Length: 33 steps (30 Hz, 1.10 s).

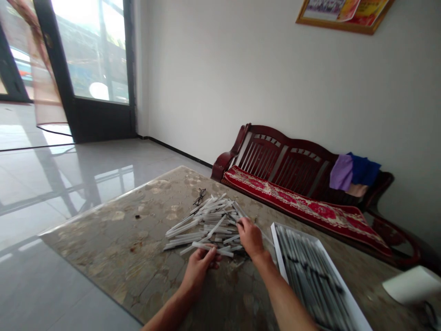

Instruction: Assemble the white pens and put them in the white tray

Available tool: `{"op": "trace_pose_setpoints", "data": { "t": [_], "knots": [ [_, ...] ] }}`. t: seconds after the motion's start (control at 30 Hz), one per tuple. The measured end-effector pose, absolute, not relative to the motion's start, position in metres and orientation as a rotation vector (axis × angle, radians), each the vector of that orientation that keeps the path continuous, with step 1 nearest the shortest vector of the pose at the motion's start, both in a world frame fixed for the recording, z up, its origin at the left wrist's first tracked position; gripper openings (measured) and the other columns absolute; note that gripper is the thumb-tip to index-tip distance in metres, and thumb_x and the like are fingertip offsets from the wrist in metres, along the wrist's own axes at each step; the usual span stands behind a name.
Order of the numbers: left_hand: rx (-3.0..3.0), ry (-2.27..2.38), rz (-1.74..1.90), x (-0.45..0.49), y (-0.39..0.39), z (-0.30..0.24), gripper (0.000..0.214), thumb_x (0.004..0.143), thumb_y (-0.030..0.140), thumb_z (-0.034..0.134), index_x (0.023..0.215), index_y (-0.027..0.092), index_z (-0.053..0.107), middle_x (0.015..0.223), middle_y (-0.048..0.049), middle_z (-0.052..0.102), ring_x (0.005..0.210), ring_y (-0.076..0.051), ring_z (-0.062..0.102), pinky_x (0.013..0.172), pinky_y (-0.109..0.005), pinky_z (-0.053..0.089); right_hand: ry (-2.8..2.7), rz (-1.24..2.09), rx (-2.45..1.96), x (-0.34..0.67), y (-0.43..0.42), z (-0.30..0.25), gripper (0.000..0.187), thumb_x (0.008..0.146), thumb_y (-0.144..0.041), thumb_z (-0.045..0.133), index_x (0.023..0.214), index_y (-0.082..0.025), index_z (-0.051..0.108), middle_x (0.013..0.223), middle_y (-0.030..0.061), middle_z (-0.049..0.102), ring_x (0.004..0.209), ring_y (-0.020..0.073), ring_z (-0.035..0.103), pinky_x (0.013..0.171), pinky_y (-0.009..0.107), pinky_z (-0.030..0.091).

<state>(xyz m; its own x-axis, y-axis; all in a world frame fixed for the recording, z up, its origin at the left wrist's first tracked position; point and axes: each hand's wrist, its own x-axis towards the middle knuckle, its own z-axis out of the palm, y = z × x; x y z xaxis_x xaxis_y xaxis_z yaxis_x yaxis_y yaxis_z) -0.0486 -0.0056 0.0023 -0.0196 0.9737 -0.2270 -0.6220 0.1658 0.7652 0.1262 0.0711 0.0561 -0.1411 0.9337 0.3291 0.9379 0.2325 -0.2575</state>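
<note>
Left hand (200,270), right hand (251,238) on white sticks (210,225), white tray edge (278,248) beside

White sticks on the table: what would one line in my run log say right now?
left hand: holds white stick | right hand: touches pile of white sticks | nearby: white-rimmed tray, eyeglasses

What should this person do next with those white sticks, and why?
Probably move the white stick by the left hand into the white tray: the tray's sticks lie in neat rows, while the pile near the right hand is loose.
</note>
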Motion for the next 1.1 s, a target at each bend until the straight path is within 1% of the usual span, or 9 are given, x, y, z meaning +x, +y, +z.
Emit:
{"op": "trace_pose_setpoints", "data": {
  "t": [0.17, 0.3, 0.43, 0.63, 0.73, 0.8, 0.9, 0.97, 1.1],
  "knots": [
    [0.239, 0.857, 1.403, -0.052, -0.003, 0.008, 0.018, 0.069, 0.017, 0.082, 0.076, 0.013, 0.067, 0.068, -0.0024, 0.071, 0.065, -0.015, 0.071, 0.053, -0.017, 0.054, -1.202, 0.595, -1.289, 0.124, 0.02, 0.052, 0.028, 0.088, -0.048, 0.053, 0.091, -0.021, 0.053, 0.084, 0.0053, 0.07, 0.069, 0.02, 0.068, 0.058, 0.029, 0.053],
    [0.191, 0.838, 1.412, -0.052, -0.003, 0.012, 0.008, 0.078, 0.009, 0.073, 0.076, 0.012, 0.066, 0.068, -0.0032, 0.07, 0.065, -0.014, 0.072, 0.053, -0.017, 0.055, -0.996, 0.779, -1.223, 0.114, -0.013, 0.044, 0.032, 0.083, -0.052, 0.059, 0.091, -0.021, 0.055, 0.088, 0.006, 0.071, 0.071, 0.0215, 0.069, 0.06, 0.033, 0.056],
    [0.213, 0.82, 1.402, -0.053, -0.003, 0.01, 0.007, 0.079, 0.008, 0.072, 0.078, 0.012, 0.067, 0.069, -0.0033, 0.071, 0.065, -0.014, 0.072, 0.052, -0.016, 0.056, -0.936, 0.787, -1.2, 0.108, -0.021, 0.043, 0.032, 0.082, -0.052, 0.061, 0.088, -0.021, 0.056, 0.09, 0.0065, 0.071, 0.072, 0.0214, 0.069, 0.063, 0.034, 0.057],
    [0.255, 0.824, 1.374, -0.052, -0.005, 0.01, 0.012, 0.073, 0.01, 0.078, 0.078, 0.013, 0.067, 0.067, -0.0014, 0.07, 0.062, -0.013, 0.071, 0.051, -0.016, 0.055, -0.95, 0.826, -1.195, 0.101, -0.021, 0.043, 0.033, 0.08, -0.053, 0.061, 0.086, -0.021, 0.058, 0.089, 0.0056, 0.07, 0.071, 0.0207, 0.068, 0.064, 0.034, 0.057],
    [0.303, 0.799, 1.322, -0.051, -0.008, 0.013, 0.017, 0.071, 0.013, 0.08, 0.082, 0.011, 0.067, 0.069, -0.0038, 0.072, 0.061, -0.015, 0.071, 0.049, -0.017, 0.055, -0.993, 0.838, -1.214, 0.092, -0.025, 0.037, 0.032, 0.079, -0.052, 0.062, 0.086, -0.02, 0.061, 0.088, 0.005, 0.07, 0.075, 0.0209, 0.067, 0.066, 0.033, 0.056],
    [0.32, 0.765, 1.275, -0.052, -0.008, 0.013, 0.018, 0.072, 0.014, 0.08, 0.084, 0.011, 0.066, 0.071, -0.0055, 0.073, 0.061, -0.015, 0.071, 0.047, -0.017, 0.054, -1.056, 0.861, -1.227, 0.087, -0.029, 0.032, 0.031, 0.078, -0.049, 0.065, 0.088, -0.02, 0.063, 0.087, 0.0048, 0.071, 0.077, 0.021, 0.067, 0.064, 0.03, 0.054],
    [0.257, 0.719, 1.276, -0.056, -0.007, 0.012, 0.016, 0.074, 0.013, 0.078, 0.083, 0.012, 0.065, 0.067, -0.0022, 0.071, 0.059, -0.013, 0.071, 0.046, -0.015, 0.054, -1.169, 0.889, -1.262, 0.092, -0.033, 0.023, 0.029, 0.075, -0.039, 0.067, 0.097, -0.019, 0.066, 0.09, 0.0056, 0.072, 0.078, 0.0211, 0.067, 0.063, 0.028, 0.053],
    [0.186, 0.701, 1.311, -0.059, -0.005, 0.012, 0.012, 0.077, 0.012, 0.075, 0.081, 0.013, 0.064, 0.064, 0.0006, 0.069, 0.057, -0.011, 0.07, 0.047, -0.014, 0.055, -1.211, 0.816, -1.343, 0.108, -0.032, 0.017, 0.028, 0.073, -0.034, 0.066, 0.098, -0.019, 0.067, 0.093, 0.0067, 0.073, 0.08, 0.022, 0.068, 0.067, 0.03, 0.054],
    [0.125, 0.674, 1.327, -0.061, -0.003, 0.013, 0.008, 0.082, 0.01, 0.069, 0.084, 0.014, 0.063, 0.065, 0.0021, 0.068, 0.056, -0.009, 0.069, 0.048, -0.014, 0.056, -1.314, 0.55, -1.608, 0.16, -0.025, 0.01, 0.019, 0.073, -0.029, 0.059, 0.085, -0.02, 0.071, 0.086, 0.007, 0.074, 0.081, 0.0245, 0.069, 0.076, 0.035, 0.052]
  ]
}}
